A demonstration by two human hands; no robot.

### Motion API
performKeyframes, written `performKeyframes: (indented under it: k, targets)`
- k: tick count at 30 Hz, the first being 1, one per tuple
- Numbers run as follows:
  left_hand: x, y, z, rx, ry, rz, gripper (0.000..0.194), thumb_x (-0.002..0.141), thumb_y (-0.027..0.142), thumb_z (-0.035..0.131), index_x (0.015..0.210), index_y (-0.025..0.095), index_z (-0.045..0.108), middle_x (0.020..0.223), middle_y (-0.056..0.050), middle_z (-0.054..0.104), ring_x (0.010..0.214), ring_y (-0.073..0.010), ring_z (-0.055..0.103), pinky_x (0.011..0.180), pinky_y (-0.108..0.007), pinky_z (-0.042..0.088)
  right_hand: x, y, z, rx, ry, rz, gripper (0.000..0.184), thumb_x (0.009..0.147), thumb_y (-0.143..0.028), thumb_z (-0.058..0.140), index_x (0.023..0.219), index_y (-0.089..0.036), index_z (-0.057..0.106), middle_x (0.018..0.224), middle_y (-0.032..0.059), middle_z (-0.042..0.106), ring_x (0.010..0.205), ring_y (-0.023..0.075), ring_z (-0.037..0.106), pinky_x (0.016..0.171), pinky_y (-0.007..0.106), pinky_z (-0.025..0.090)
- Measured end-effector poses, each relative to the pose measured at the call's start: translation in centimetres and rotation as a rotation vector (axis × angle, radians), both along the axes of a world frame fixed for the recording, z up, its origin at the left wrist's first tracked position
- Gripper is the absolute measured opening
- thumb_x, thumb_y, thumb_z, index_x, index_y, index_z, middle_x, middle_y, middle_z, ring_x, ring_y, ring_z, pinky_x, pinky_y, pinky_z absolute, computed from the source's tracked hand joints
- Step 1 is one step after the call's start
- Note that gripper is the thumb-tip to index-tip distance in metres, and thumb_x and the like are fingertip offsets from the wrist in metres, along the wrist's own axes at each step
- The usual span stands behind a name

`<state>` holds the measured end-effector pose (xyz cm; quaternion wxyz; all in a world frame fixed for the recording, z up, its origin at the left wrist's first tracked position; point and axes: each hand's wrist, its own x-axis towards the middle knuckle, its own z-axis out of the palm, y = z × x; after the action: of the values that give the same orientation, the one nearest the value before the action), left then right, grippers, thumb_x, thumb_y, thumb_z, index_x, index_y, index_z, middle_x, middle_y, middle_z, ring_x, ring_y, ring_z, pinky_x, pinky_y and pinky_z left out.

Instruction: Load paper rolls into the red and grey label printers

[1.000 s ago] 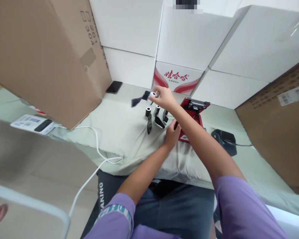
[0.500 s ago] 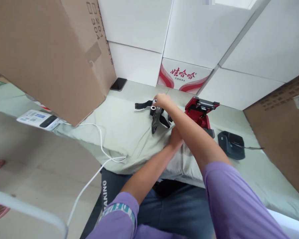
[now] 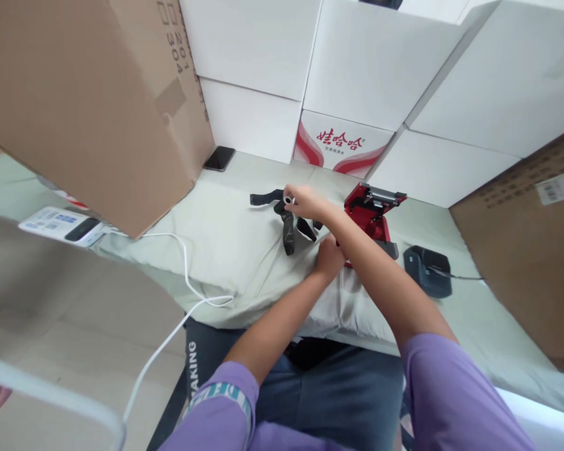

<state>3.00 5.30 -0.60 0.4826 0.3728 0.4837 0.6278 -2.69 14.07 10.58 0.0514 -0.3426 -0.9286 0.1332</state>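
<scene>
My right hand (image 3: 301,202) is closed in a pinch on a small black roll (image 3: 287,200) with a white core. A black strip (image 3: 266,198) stretches left from beside it on the cloth. Just below lie a crumpled black piece (image 3: 288,233) and another black strip (image 3: 306,229). My left hand (image 3: 329,257) is curled at the near left edge of a red device (image 3: 366,219), gripping it; its fingertips are partly hidden. The device's lid, with a silver roller (image 3: 380,195), is raised. My right forearm crosses in front of the device and of the left hand's far side.
A black device (image 3: 427,270) with a cord sits to the right, before a cardboard box (image 3: 526,263). Another large box (image 3: 103,113) stands left, near a phone (image 3: 219,158). White cartons (image 3: 251,119) line the back. A white cable (image 3: 188,269) runs over the cloth's front edge.
My right hand has shifted slightly down onto the white-cored roll, and the black pieces under it have moved a little. My left hand stays by the red device. The view has shifted slightly.
</scene>
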Motion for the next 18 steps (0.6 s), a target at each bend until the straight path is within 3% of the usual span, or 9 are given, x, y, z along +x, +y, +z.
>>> performKeyframes:
  k: [3, 6, 12, 15, 18]
  targets:
    - [-0.2, -0.5, 0.7, 0.09, 0.108, 0.038, 0.019, 0.096, 0.033, 0.06, 0.107, 0.023, 0.072, 0.107, -0.007, 0.079, 0.113, -0.0326, 0.071, 0.106, -0.047, 0.053, 3.7, -0.8, 0.7, -0.252, 0.397, -0.064, 0.029, 0.087, -0.025, 0.066, 0.116, -0.022, 0.061, 0.119, 0.0068, 0.073, 0.083, 0.0169, 0.068, 0.075, 0.031, 0.056]
    - [-0.3, -0.6, 1.0, 0.137, 0.117, 0.053, 0.032, 0.1, 0.038, 0.057, 0.127, 0.026, 0.071, 0.13, -0.006, 0.076, 0.132, -0.0301, 0.065, 0.118, -0.045, 0.046, 8.6, -2.6, 1.9, -0.466, 0.754, -0.157, 0.04, 0.081, -0.039, 0.071, 0.117, -0.027, 0.059, 0.114, 0.0044, 0.072, 0.069, 0.0152, 0.064, 0.057, 0.03, 0.053]
    - [-0.3, -0.2, 0.4, 0.142, 0.051, 0.036, 0.044, 0.097, 0.038, 0.063, 0.138, 0.023, 0.07, 0.145, -0.006, 0.069, 0.141, -0.029, 0.06, 0.125, -0.042, 0.041, 19.3, -5.5, 3.5, -0.44, 1.107, -0.455, 0.037, 0.081, -0.056, 0.064, 0.105, -0.027, 0.063, 0.107, 0.0104, 0.073, 0.094, 0.0283, 0.071, 0.073, 0.044, 0.06]
    - [-0.3, -0.1, 0.2, 0.151, 0.077, 0.05, 0.044, 0.099, 0.04, 0.06, 0.139, 0.024, 0.07, 0.146, -0.005, 0.069, 0.141, -0.0285, 0.06, 0.124, -0.042, 0.042, 22.6, -5.2, 2.7, -0.446, 1.198, -0.518, 0.03, 0.069, -0.04, 0.071, 0.092, -0.028, 0.057, 0.094, 0.0062, 0.071, 0.086, 0.0257, 0.069, 0.075, 0.044, 0.06]
    - [-0.4, -0.1, 0.1, 0.158, 0.091, 0.051, 0.044, 0.099, 0.04, 0.059, 0.139, 0.025, 0.069, 0.146, -0.005, 0.069, 0.141, -0.0279, 0.06, 0.123, -0.041, 0.042, 23.9, -4.6, 1.7, -0.463, 1.193, -0.619, 0.036, 0.061, -0.026, 0.071, 0.089, -0.029, 0.05, 0.075, -0.0026, 0.061, 0.068, 0.0192, 0.063, 0.066, 0.037, 0.056]
